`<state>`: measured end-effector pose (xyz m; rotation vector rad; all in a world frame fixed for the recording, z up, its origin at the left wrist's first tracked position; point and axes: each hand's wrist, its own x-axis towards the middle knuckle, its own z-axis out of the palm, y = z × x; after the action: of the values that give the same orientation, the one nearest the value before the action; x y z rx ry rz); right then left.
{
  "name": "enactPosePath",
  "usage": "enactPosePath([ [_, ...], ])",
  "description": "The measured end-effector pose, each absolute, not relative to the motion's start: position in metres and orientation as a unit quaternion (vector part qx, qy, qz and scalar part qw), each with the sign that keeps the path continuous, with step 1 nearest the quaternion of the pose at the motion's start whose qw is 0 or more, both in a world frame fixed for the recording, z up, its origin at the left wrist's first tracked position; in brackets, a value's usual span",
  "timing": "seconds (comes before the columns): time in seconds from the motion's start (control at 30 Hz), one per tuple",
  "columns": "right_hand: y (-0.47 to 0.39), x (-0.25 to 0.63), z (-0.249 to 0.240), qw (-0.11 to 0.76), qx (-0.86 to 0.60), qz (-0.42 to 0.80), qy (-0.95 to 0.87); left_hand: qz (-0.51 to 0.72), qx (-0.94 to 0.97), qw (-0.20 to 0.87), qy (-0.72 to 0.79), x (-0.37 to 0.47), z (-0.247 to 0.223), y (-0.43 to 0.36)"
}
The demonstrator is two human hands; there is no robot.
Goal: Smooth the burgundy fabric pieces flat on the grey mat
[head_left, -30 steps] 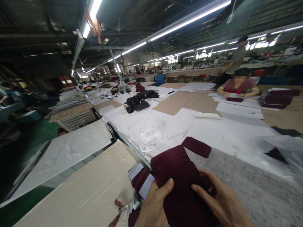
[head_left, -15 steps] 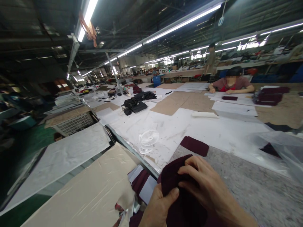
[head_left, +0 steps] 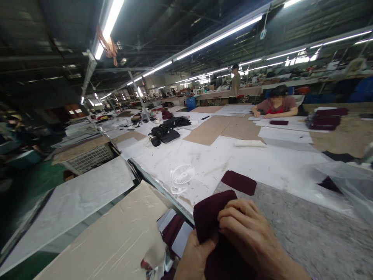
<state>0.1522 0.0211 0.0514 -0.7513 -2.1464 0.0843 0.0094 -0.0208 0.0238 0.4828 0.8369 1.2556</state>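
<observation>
Maroon-and-white folded fabric bundle: unmoved. White plastic fan: same spot on table. Left hand gripping dark maroon folded fabric stack, held at table's near edge; broad face less visible than 1 s ago. Standing person in tan top now further left. Flat maroon fabric piece unmoved. Right hand shifted up, fingers curled against stack; thumb hidden, can't tell if pinching.

The maroon cloth looks matt, the fan smooth plastic, the beige sheet glossy.
</observation>
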Motion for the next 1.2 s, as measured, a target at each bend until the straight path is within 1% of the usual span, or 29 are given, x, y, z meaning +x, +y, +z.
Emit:
enactPosePath([
  [0.07, 0.023, 0.161, 0.048, 0.391, -0.324, 0.082, -0.858, 0.561, 0.212, 0.701, 0.385, 0.008, 0.023, -0.022],
  [0.17, 0.024, 0.178, 0.039, 0.347, -0.401, 0.176, -0.829, 0.560, 0.184, 0.712, 0.382, 0.001, 0.024, -0.023],
  [0.23, 0.020, 0.186, 0.033, 0.331, -0.440, 0.279, -0.787, 0.564, 0.163, 0.712, 0.384, -0.005, 0.026, -0.024],
  [0.3, 0.014, 0.187, 0.028, 0.316, -0.458, 0.413, -0.721, 0.570, 0.154, 0.710, 0.383, -0.010, 0.030, -0.024],
  [0.37, 0.007, 0.183, 0.022, 0.310, -0.469, 0.498, -0.660, 0.573, 0.156, 0.711, 0.376, -0.011, 0.033, -0.023],
  [0.43, 0.001, 0.176, 0.019, 0.338, -0.489, 0.501, -0.629, 0.572, 0.164, 0.712, 0.373, -0.010, 0.035, -0.023],
  [0.5, -0.002, 0.170, 0.018, 0.386, -0.502, 0.489, -0.600, 0.574, 0.171, 0.709, 0.373, -0.008, 0.037, -0.022],
  [0.57, -0.004, 0.167, 0.019, 0.412, -0.483, 0.540, -0.553, 0.576, 0.179, 0.707, 0.370, -0.006, 0.038, -0.022],
  [0.67, -0.005, 0.164, 0.023, 0.389, -0.454, 0.650, -0.470, 0.573, 0.185, 0.712, 0.361, -0.005, 0.038, -0.021],
  [0.73, -0.006, 0.163, 0.025, 0.382, -0.462, 0.675, -0.430, 0.568, 0.185, 0.718, 0.357, -0.006, 0.037, -0.022],
  [1.0, -0.007, 0.160, 0.024, 0.391, -0.473, 0.661, -0.432, 0.573, 0.180, 0.713, 0.362, -0.009, 0.033, -0.023],
  [1.2, -0.002, 0.167, 0.019, 0.351, -0.444, 0.678, -0.468, 0.571, 0.172, 0.714, 0.367, -0.009, 0.031, -0.023],
])
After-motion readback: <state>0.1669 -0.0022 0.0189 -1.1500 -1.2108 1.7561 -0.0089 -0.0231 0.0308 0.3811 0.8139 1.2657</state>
